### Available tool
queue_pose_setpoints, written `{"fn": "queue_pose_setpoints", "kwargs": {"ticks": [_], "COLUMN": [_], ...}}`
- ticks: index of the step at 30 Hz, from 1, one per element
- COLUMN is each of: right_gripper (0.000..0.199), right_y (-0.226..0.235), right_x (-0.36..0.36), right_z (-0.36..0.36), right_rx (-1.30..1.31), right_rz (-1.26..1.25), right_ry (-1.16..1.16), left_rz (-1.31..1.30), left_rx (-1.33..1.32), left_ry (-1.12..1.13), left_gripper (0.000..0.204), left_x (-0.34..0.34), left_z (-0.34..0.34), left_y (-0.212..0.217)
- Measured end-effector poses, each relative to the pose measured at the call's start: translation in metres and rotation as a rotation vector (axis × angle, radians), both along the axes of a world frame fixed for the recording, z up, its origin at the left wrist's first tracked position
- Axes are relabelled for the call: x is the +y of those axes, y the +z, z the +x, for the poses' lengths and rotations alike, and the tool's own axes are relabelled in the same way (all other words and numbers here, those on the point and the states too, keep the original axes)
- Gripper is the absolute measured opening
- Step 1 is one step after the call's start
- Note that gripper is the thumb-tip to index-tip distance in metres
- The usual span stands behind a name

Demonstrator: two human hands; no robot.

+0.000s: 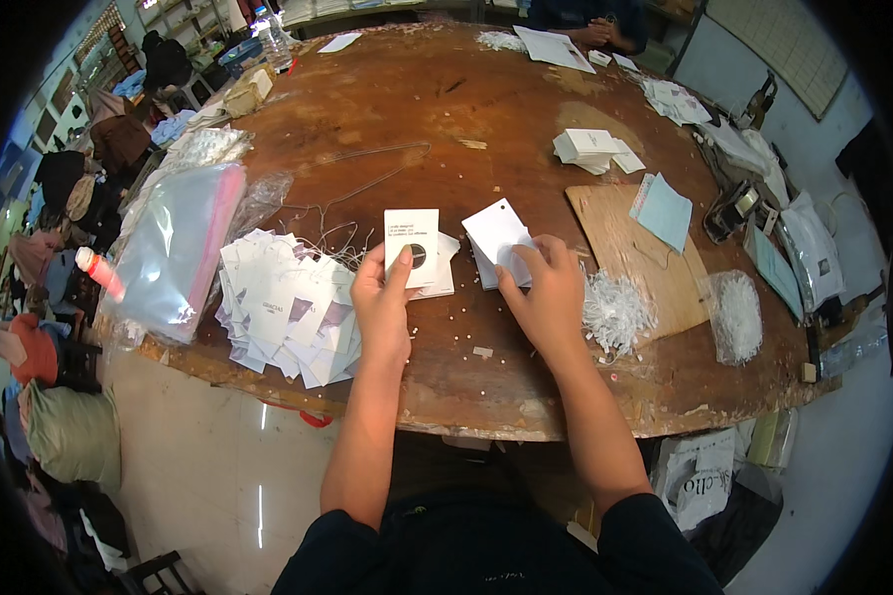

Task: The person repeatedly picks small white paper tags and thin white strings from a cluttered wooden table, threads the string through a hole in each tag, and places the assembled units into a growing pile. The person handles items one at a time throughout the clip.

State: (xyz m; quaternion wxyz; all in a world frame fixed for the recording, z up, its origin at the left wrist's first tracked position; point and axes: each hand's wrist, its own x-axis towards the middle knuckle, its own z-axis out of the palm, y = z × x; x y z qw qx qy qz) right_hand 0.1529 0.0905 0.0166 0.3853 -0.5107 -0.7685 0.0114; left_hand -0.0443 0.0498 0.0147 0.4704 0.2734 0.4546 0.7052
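Observation:
My left hand (pixel 381 297) grips a white hang tag (pixel 411 220) upright, thumb across its front. This tag bears small dark print and a dark round mark. Just behind it, more white tags (pixel 443 270) lie on the table. At the right, my right hand (pixel 546 290) has its thumb and fingers closed on the lower right part of a white hang tag (pixel 494 230) with a hole near its top corner. Other cards show under that tag's left edge. A spread heap of strung white tags (pixel 286 307) lies left of my left hand.
Right of my right hand are a pile of white strings (pixel 617 313), a wooden board (pixel 605 223) and a bagged bundle (pixel 736 317). Clear plastic bags (pixel 177 253) lie left. A card stack (pixel 587 149) stands farther back. Across the table (pixel 387 99), another person's hands (pixel 597 33) show.

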Motion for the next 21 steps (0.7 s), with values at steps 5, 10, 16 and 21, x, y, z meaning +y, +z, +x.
{"fn": "queue_pose_setpoints", "kwargs": {"ticks": [5, 10, 16, 21], "right_gripper": [0.054, 0.055, 0.054, 0.052], "right_y": [0.016, 0.014, 0.011, 0.011], "right_x": [-0.030, -0.042, -0.042, -0.043], "right_z": [-0.018, -0.037, -0.036, -0.035], "right_rx": [0.176, 0.072, 0.055, 0.059], "right_rz": [0.069, 0.065, 0.042, 0.028], "right_ry": [0.275, 0.263, 0.275, 0.282], "left_rz": [-0.045, 0.133, 0.026, 0.082], "left_rx": [-0.122, -0.327, -0.064, -0.101], "left_ry": [-0.082, -0.269, -0.198, -0.181], "left_gripper": [0.042, 0.046, 0.043, 0.042], "left_x": [-0.012, -0.017, -0.017, -0.016], "left_z": [0.019, 0.024, 0.026, 0.025], "left_y": [0.002, 0.005, -0.003, -0.011]}}
